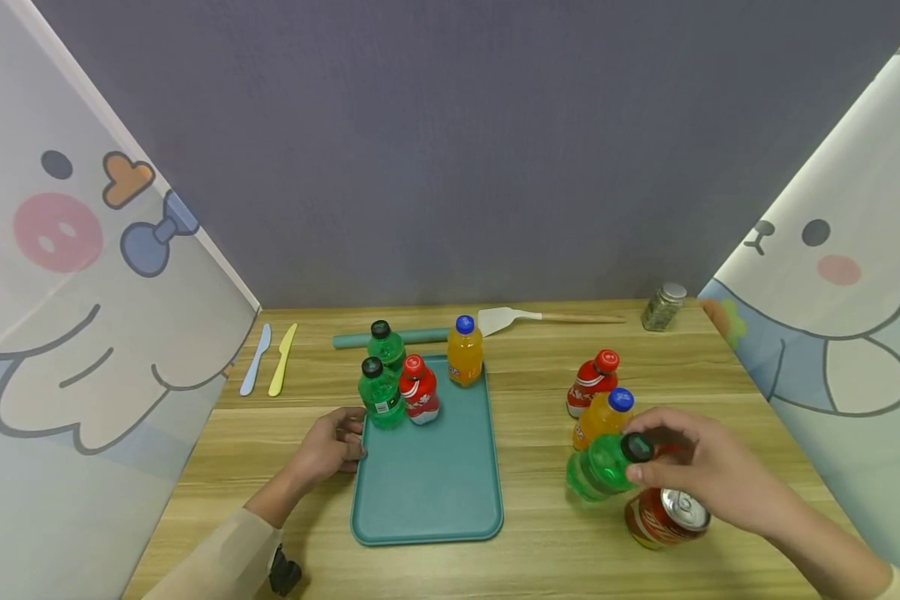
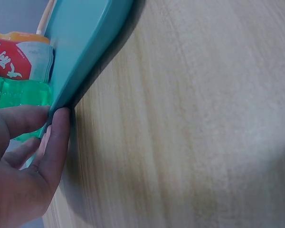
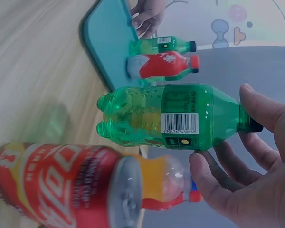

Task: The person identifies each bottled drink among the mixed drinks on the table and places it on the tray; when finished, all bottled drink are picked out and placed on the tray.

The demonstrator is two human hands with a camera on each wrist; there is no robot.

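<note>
Green bottle (image 1: 602, 468): gripped near its black cap by the right hand (image 1: 708, 472), thumb and fingers curled round the neck; tilted, base toward the tray, at the near right of the table (image 1: 555, 558). In the right wrist view the same bottle (image 3: 175, 116) shows its barcode label, fingers (image 3: 213, 183) under it.

Red can (image 1: 666, 517): just beside the bottle, below the right hand, top tilted toward the camera.

Orange bottle, blue cap (image 1: 603, 414): directly behind the green bottle. Red bottle (image 1: 592, 382): behind that.

Tray (image 1: 429, 483): teal, centre of table. Left hand (image 1: 332, 446) pinches its left rim, thumb on top and fingers under the edge, seen close in the left wrist view (image 2: 33, 156).

On tray, far end: 2 green bottles with black caps (image 1: 382, 393) (image 1: 385, 343), 1 red-capped bottle (image 1: 419, 389), 1 orange bottle (image 1: 465, 350).

Behind tray: teal roll (image 1: 420, 336), white spatula (image 1: 528, 317), spice jar (image 1: 663, 307). Far left: blue knife (image 1: 256, 358), yellow knife (image 1: 282, 359).
</note>
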